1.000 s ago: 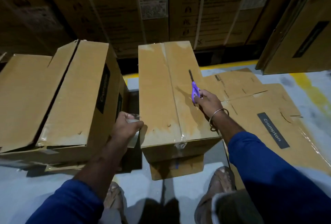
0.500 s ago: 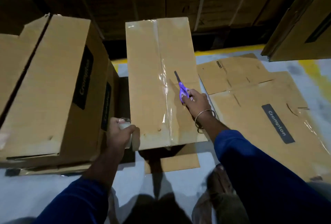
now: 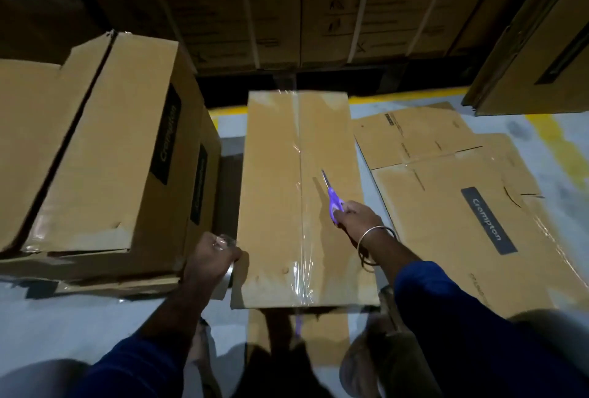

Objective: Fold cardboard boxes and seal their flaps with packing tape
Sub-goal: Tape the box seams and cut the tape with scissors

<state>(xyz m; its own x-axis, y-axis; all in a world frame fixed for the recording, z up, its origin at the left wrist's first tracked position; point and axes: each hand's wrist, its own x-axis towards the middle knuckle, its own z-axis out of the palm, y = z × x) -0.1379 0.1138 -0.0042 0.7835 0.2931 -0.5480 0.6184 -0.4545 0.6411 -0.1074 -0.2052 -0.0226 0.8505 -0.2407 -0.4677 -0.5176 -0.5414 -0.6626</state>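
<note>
**Taped box between my hands, scissors in the right, tape roll in the left**

My right hand [image 3: 357, 217] has its fingers curled round the purple handles of the scissors [image 3: 333, 198], whose closed blades point away from me over the box top. My left hand [image 3: 208, 259] is wrapped round the roll of clear packing tape [image 3: 228, 265], fingers bent over its rim, just beside the near left corner of the box. A thin bangle [image 3: 373, 244] circles my right wrist, and both arms wear dark blue sleeves [image 3: 446, 318].

The cardboard box [image 3: 271, 200] stands on the floor between my hands, its two top flaps closed and meeting along a centre seam. A strip of clear tape [image 3: 299, 206] runs the length of that seam and down over the near edge.

To the left, close by, sit larger stacked boxes [image 3: 105, 149] with a dark printed label. To the right, flattened cardboard sheets [image 3: 446, 200] lie on the grey floor [image 3: 63, 327], which carries a yellow painted line [image 3: 398, 98]. Tall cartons [image 3: 287, 9] form a wall beyond.
</note>
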